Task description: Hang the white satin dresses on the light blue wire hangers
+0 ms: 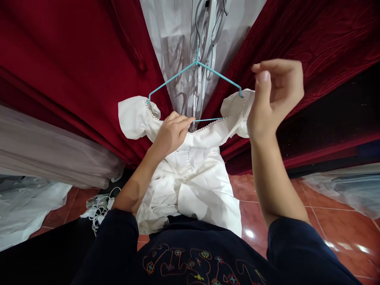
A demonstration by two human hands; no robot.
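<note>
A white dress (204, 166) with puffed sleeves hangs from a turquoise hanger (219, 74) in front of me. Small pearl-like beads (208, 126) run along its neckline, and a row of similar beads goes down the middle of the bodice. My left hand (175, 132) is closed on the neckline left of centre; its thumb is mostly hidden. Raised beside the right sleeve, clear of the fabric, my right hand (276, 93) has thumb and index finger drawn together in a pinch. Anything between those fingertips is too small to make out.
Dark red curtains (74, 51) flank a white metal stand (208, 51) behind the hanger. White cables (99, 213) lie on a black surface at lower left. Pale sheer fabric (53, 146) hangs at left, and more tulle (350, 186) lies at right over red floor tiles (335, 225).
</note>
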